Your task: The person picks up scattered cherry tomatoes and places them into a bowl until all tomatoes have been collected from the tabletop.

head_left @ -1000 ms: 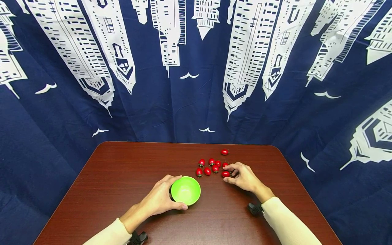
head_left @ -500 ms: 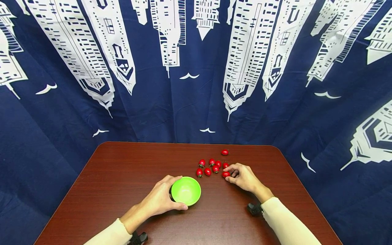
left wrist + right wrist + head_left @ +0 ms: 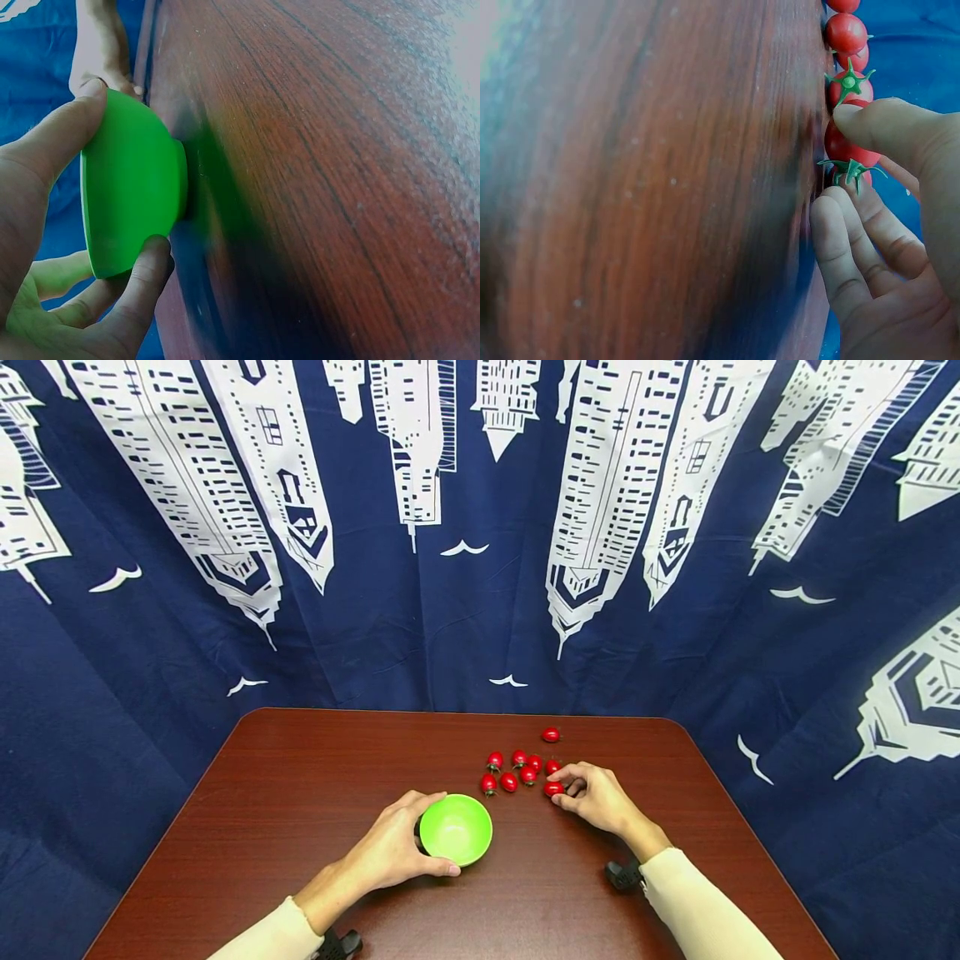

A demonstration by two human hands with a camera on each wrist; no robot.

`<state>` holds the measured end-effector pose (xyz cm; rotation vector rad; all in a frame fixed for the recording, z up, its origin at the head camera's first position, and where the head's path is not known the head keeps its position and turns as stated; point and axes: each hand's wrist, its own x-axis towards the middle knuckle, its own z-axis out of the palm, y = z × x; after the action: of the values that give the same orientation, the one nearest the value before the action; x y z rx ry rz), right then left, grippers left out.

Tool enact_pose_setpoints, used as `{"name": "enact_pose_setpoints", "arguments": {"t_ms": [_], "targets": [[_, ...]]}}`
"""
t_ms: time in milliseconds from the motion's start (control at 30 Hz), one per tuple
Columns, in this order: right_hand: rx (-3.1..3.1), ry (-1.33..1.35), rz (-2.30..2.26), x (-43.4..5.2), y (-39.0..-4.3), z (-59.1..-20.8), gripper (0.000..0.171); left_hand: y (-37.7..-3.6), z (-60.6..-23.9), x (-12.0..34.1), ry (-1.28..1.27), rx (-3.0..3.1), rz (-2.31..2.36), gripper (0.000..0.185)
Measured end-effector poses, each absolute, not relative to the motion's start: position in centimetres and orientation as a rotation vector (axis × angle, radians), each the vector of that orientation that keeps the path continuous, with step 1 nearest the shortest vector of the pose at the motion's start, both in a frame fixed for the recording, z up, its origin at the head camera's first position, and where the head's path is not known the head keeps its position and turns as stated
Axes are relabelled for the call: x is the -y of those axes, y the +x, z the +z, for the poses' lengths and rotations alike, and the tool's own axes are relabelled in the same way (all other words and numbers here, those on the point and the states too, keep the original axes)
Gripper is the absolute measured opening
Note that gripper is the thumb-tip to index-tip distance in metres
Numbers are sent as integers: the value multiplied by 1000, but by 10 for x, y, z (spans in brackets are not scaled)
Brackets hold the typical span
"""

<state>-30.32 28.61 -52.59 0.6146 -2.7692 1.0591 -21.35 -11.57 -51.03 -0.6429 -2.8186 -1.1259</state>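
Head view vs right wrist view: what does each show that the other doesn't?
Only the head view shows the left hand gripping the green bowl, the lone tomato apart from the cluster, and the skyline curtain.

Only the right wrist view shows the green calyx of the tomato at the fingertips, and the thumb lying over that fruit.

Both show the right hand pinching a cherry tomato, the neighbouring tomatoes, and the dark wooden table.

Cream long sleeves (image 3: 693, 902), black wrist mounts (image 3: 621, 875).
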Motion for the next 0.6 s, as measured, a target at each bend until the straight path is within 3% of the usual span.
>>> {"name": "enact_pose_setpoints", "arguments": {"t_ms": [600], "targets": [[2685, 683, 1122, -273, -288, -511, 31, -214, -509, 116, -629, 2838, -1133, 109]]}}
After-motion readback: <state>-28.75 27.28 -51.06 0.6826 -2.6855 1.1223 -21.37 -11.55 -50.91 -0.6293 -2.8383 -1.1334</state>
